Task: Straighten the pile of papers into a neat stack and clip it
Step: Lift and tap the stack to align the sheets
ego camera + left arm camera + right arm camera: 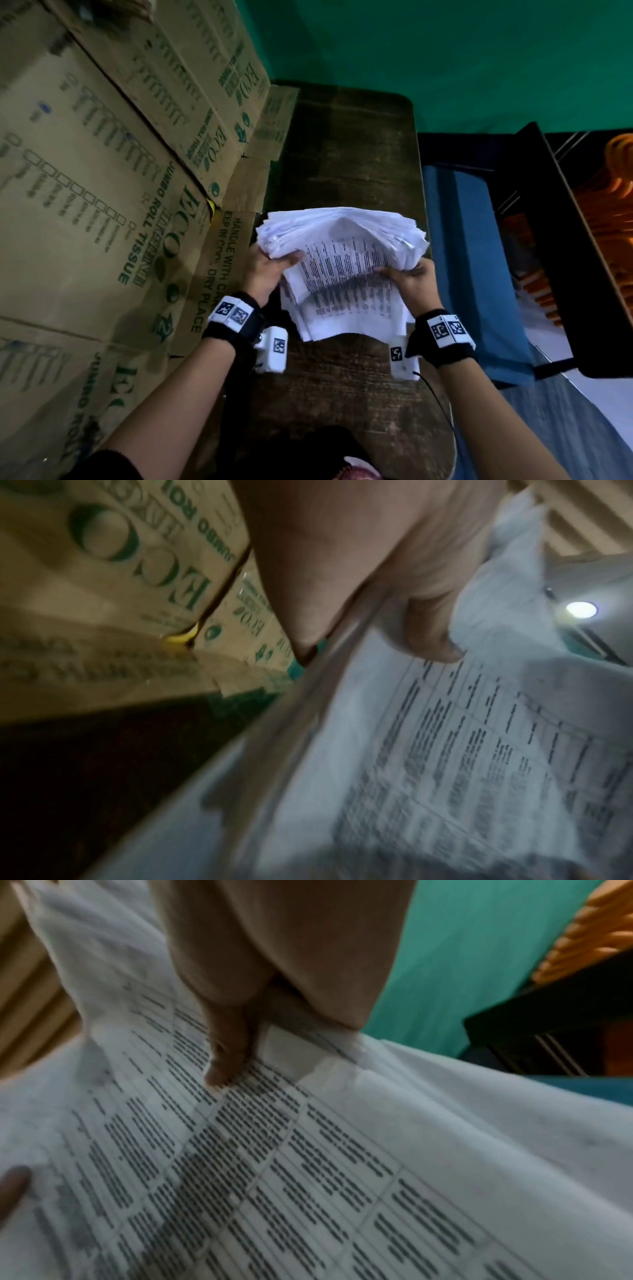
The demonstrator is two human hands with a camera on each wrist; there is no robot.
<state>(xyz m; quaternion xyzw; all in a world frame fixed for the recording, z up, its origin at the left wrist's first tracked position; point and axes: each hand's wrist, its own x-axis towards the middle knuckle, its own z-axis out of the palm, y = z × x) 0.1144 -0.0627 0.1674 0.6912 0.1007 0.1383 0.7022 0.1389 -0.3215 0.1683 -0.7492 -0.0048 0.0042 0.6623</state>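
- The pile of papers (pixel 342 263) is held up over the dark wooden counter (pixel 349 150), near its middle, between both hands.
- The left hand (pixel 270 270) grips the pile's left edge, thumb on the printed top sheet and fingers curled underneath; the left wrist view shows that thumb (pixel 428 631) pressed on the page.
- The right hand (pixel 411 281) is clamped on the right edge the same way, its thumb (pixel 229 1053) lying on the rows of print.
- The sheets are uneven: the far edges fan out, the top sheet sags in the middle, and the near ends hang down towards the counter.
- Cardboard boxes (pixel 102 171) with green lettering are stacked along the left side of the counter, close beside the left hand.
- A green wall (pixel 445 51) stands at the far end.
- To the right of the counter lies blue cloth (pixel 472 246), and further right a dark frame with orange things (pixel 609 205) inside, too blurred to tell.
- Each wrist wears a black band (pixel 239 325) with white marker tags.
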